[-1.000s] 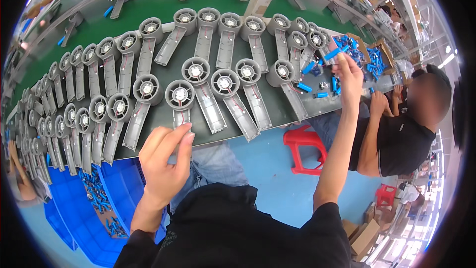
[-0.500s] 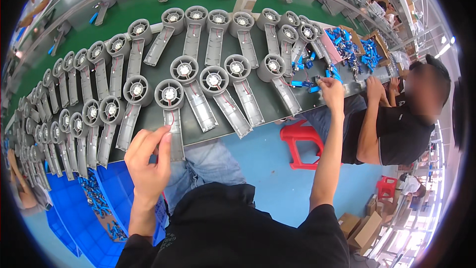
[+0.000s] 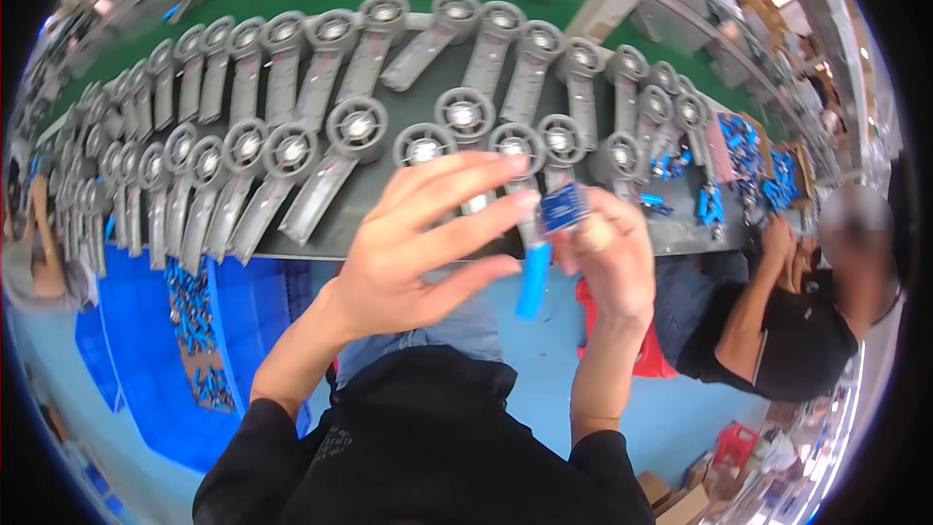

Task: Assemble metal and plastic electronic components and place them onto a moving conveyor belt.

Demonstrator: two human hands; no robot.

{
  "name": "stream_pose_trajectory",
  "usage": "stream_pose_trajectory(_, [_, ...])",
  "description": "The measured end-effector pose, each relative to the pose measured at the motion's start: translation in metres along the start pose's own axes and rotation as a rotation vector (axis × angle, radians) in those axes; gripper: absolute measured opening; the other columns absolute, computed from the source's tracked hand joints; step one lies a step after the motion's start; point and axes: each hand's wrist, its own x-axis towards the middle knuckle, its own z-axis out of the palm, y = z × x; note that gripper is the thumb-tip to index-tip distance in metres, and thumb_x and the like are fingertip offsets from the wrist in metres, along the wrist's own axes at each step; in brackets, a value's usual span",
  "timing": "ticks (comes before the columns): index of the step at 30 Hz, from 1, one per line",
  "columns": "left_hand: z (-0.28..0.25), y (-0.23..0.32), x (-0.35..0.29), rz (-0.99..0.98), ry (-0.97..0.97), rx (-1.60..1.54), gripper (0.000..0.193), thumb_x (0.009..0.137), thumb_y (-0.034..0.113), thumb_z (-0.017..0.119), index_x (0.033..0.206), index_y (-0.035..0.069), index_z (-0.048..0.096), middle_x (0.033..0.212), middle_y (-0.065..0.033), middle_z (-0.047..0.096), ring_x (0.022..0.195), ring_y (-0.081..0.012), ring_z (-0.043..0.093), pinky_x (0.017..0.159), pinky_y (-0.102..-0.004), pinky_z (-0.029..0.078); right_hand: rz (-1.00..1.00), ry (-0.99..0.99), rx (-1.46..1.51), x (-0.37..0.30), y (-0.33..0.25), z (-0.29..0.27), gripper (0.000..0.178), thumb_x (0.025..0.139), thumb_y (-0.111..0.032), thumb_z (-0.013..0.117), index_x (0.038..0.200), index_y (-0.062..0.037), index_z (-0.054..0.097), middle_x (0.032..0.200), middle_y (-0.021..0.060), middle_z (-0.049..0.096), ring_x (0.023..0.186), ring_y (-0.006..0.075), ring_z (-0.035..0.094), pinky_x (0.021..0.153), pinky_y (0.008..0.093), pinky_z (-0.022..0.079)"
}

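Observation:
My right hand (image 3: 622, 262) is raised over the bench's near edge and pinches a small blue circuit board (image 3: 564, 207). A blue cylinder (image 3: 532, 282), which looks like a wrapped battery cell, hangs below the board and seems joined to it. My left hand (image 3: 413, 243) is held just left of these with its fingers spread and nothing in it; its fingertips come close to the board. Behind both hands lie grey handheld-fan housings, such as one with a round fan head (image 3: 357, 124) and an open handle. My hands partly cover several of them.
Rows of fan housings (image 3: 283, 29) fill the dark bench (image 3: 374, 209). More blue parts (image 3: 671, 165) lie on its right, near a box of them (image 3: 743, 141). Blue bins (image 3: 258, 331) stand below left. A co-worker (image 3: 777, 331) sits at right by a red stool (image 3: 653, 355).
My right hand has lifted the circuit board and blue cylinder off the bench and brought them left toward me. My left hand has moved right and spread its fingers. The view has turned.

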Motion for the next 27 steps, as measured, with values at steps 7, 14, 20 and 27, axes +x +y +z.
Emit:
stream_pose_trajectory(7, [-0.046,-0.010,-0.043,-0.167,0.053,-0.036,0.037,0.083,0.008,0.071,0.117,-0.005,0.064,0.108,-0.0194,0.069,0.094,-0.0308,0.066,0.086,-0.0407,0.051,-0.047,-0.246,-0.129,0.036,0.025,0.057,0.023,0.098,-0.015,0.056,0.101,0.0045,0.067,0.111,0.0119,0.062,0.072,0.0114,0.060,0.063,0.0239,0.049])
stream_pose_trajectory(14, [-0.048,-0.004,-0.072,-0.801,0.291,-0.431,0.024,0.094,0.001,0.051,0.116,-0.003,0.062,0.110,-0.0145,0.064,0.081,-0.0126,0.065,0.067,-0.0262,0.052,-0.163,-0.142,-0.809,0.033,0.049,0.056,0.022,0.078,-0.004,0.077,0.100,-0.0047,0.072,0.080,0.0007,0.052,0.059,0.0064,0.045,0.053,0.0234,0.035])
stream_pose_trajectory(20, [-0.018,-0.014,-0.067,-0.575,0.009,0.219,0.016,0.085,0.002,0.062,0.101,0.004,0.066,0.078,-0.0110,0.056,0.062,-0.0286,0.060,0.053,-0.0361,0.048,-0.374,-0.080,-0.932,0.038,0.078,0.066,0.019,0.078,-0.004,0.077,0.096,-0.0018,0.072,0.078,0.0047,0.054,0.063,0.0147,0.051,0.055,0.0289,0.041])
stream_pose_trajectory(27, [-0.008,-0.027,-0.061,-0.570,0.101,0.271,0.006,0.084,0.002,0.067,0.089,-0.001,0.065,0.071,-0.0071,0.056,0.054,-0.0148,0.054,0.049,-0.0269,0.041,-0.508,-0.042,-0.995,0.041,0.081,0.070,0.016,0.078,-0.002,0.076,0.094,-0.0022,0.072,0.081,0.0046,0.059,0.058,0.0124,0.054,0.051,0.0267,0.043])
